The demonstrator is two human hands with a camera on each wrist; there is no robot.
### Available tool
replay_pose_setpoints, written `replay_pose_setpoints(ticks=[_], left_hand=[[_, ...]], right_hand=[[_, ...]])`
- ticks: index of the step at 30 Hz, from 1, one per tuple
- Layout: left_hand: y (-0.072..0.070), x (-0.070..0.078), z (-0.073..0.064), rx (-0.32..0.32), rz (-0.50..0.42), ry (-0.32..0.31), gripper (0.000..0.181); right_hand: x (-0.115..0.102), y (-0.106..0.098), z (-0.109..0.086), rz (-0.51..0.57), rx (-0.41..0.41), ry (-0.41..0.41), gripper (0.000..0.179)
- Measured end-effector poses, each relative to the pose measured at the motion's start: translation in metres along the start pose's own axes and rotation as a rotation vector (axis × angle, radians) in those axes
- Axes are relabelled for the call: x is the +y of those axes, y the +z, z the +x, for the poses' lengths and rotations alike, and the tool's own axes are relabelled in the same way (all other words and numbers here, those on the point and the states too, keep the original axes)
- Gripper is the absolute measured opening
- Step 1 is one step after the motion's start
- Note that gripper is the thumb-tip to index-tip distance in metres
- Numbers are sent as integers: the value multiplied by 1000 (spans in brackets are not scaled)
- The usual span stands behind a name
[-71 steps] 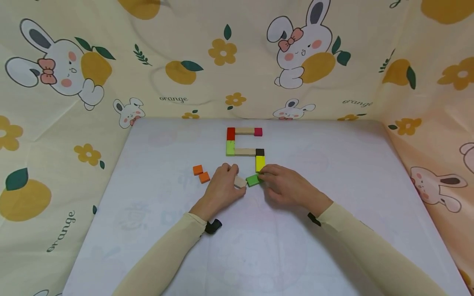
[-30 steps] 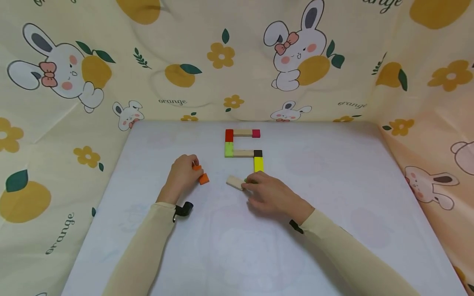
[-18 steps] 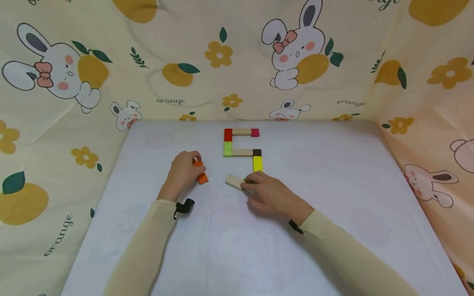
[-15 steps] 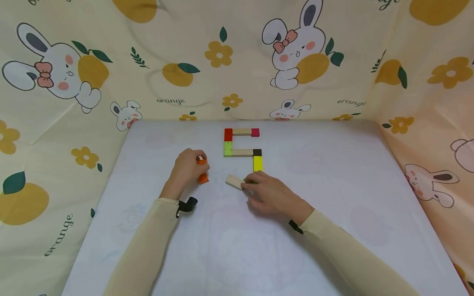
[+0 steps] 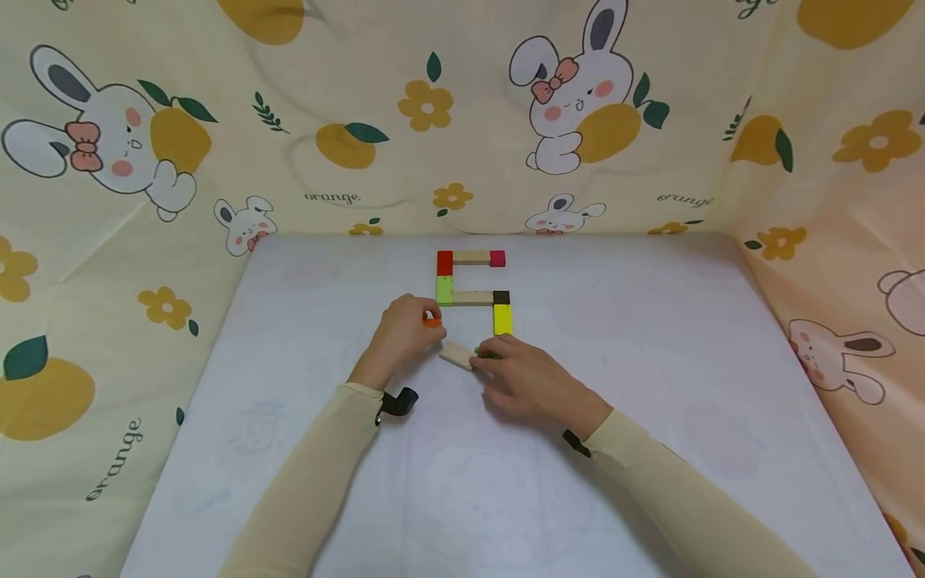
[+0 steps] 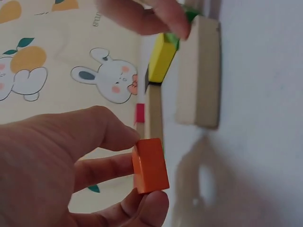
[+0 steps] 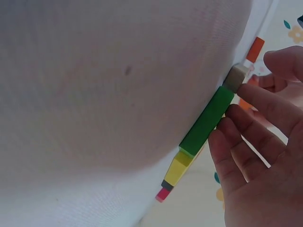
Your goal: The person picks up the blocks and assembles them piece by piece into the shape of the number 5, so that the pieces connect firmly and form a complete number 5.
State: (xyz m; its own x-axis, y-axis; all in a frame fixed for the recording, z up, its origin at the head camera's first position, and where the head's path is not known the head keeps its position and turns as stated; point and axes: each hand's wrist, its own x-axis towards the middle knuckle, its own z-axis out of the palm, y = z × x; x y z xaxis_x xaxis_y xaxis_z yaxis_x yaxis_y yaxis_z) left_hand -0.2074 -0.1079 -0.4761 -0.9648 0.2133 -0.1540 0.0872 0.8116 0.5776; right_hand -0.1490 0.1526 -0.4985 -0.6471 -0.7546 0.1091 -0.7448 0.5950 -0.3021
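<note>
My left hand [image 5: 401,331] pinches an orange block [image 6: 152,165] between thumb and fingers, above the table and left of a loose wooden block [image 5: 457,355]. My right hand [image 5: 538,377] rests beside a green block [image 7: 207,120]. Its fingers are extended, their tips against the green block's side and near the wooden block's end; the thumb stands apart. Green and wooden blocks lie end to end at an angle. The green one adjoins the yellow block [image 5: 502,319] and is mostly covered in the head view. A second orange block [image 7: 255,49] lies on the table, hidden behind my left hand in the head view.
Behind the hands, a row of blocks bends across the white table [image 5: 650,321]: a black block [image 5: 502,297], wooden blocks [image 5: 472,298], a light green block [image 5: 444,290], a red block [image 5: 444,262] and a pink block [image 5: 497,258]. A printed cloth [image 5: 462,120] walls the table.
My left hand left the wooden block, took hold of the farther orange block and lifted it rightward toward the wooden block. The right hand shifted slightly left, then stayed still by the green block.
</note>
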Motion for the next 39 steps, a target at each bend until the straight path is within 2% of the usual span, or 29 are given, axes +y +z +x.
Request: replay_pose_setpoints(ticks=[4,9,12,17,22,29,39], left_hand=[[7,-2,0,-6,6,27,18],[9,-5,-3,-29,25,83,11],[9,-6,-4,-38,27,106,14],[9,-7,-2,-45,15,124,18],[12,-8,-1,-51,20,147,14],[14,-8,-2,-74,-6,143,17],[15,-8,-2,-88,23,167,16]], right_hand=[[-1,0,0,-6,1,-3,43],[-1,0,1,-7,1,-5,43],[-1,-1,1,-5,7,-5,42],[-1,-2,1,-3,8,-6,42],[-2,-3,2,-2,4,-16,41],[-2,-4,2,-1,-13,-11,41],[-2,-4,2,0,-2,-15,40]])
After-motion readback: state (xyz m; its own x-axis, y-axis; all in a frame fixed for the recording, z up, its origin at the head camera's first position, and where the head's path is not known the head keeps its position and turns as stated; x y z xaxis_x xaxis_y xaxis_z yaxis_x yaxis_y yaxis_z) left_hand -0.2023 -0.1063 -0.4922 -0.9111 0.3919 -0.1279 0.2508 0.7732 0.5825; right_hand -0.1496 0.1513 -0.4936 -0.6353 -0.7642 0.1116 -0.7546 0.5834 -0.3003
